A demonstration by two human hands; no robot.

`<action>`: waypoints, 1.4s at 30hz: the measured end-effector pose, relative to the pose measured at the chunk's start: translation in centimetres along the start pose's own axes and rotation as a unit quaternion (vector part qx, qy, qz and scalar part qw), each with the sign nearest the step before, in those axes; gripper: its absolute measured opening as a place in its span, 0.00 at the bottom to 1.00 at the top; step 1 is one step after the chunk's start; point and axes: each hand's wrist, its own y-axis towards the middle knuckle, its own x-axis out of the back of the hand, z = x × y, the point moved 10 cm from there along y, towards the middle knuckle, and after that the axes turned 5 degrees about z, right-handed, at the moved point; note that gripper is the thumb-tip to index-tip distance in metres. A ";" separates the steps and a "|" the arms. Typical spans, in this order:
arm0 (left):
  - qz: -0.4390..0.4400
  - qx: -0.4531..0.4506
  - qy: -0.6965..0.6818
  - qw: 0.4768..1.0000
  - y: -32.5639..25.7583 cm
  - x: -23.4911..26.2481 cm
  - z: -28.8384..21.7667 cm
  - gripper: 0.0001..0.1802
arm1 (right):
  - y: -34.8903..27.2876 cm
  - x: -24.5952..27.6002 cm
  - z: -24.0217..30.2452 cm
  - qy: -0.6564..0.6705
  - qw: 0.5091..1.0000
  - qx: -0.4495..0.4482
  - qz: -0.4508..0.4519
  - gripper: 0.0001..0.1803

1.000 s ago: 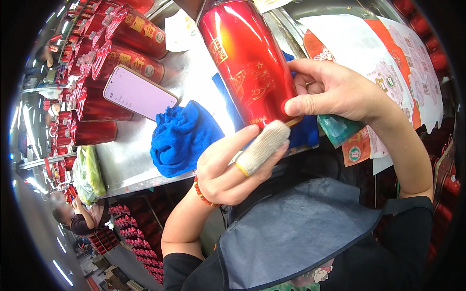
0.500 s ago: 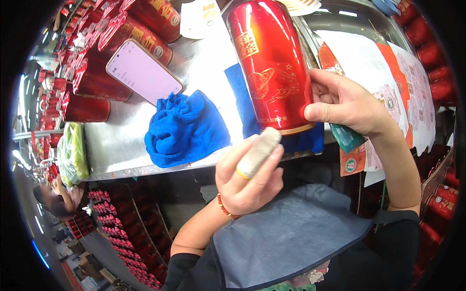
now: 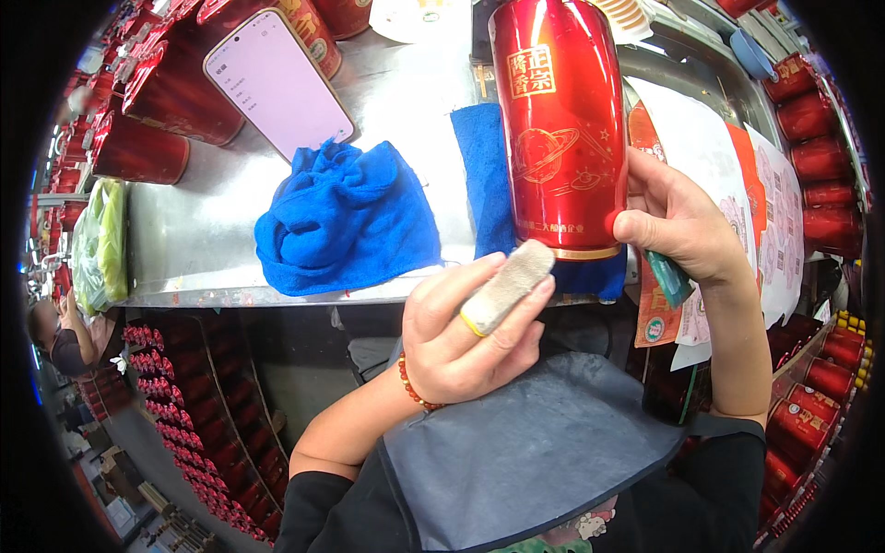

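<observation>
A glossy red canister (image 3: 564,194) with gold planet drawings and a gold band at its lower rim leans over a blue cloth near the bench edge. My right hand (image 3: 687,221) grips its lower right side, thumb toward the front and fingers partly hidden. Under that palm shows a green translucent thing (image 3: 668,279) whose kind I cannot make out. My left hand (image 3: 475,327) wears a pale fabric finger cover (image 3: 512,286) with a yellow hem on one finger. That covered fingertip is at the canister's lower rim; the fingers are stretched out, loosely bent, holding nothing.
A crumpled blue cloth (image 3: 346,226) lies on the metal bench (image 3: 203,230), with a phone (image 3: 277,83) behind it. Red canisters (image 3: 143,147) crowd the left. Printed sheets (image 3: 774,203) lie at right, near a blue bowl (image 3: 751,53). Another person (image 3: 69,341) is far left.
The view has shifted, so the bench things sit further left and higher. The canister stays in my right hand, and my left fingertip remains by its lower rim.
</observation>
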 end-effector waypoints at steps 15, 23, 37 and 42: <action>-0.023 -0.074 -0.051 0.996 0.7 0.0 -1.5 0.19 | 0.2 1.8 1.0 -0.080 0.996 -0.032 0.033 0.39; -0.011 -0.031 -0.003 0.999 1.7 -0.3 -1.0 0.23 | 4.6 4.9 2.4 -0.044 0.998 0.000 -0.037 0.35; -0.040 -0.097 0.122 0.987 5.5 -2.3 -2.0 0.24 | 6.6 3.6 6.9 -0.344 0.935 -0.036 -0.075 0.51; -0.081 0.089 -0.082 0.989 3.3 -0.8 2.5 0.35 | 4.3 4.7 7.0 -0.281 0.956 0.034 -0.074 0.44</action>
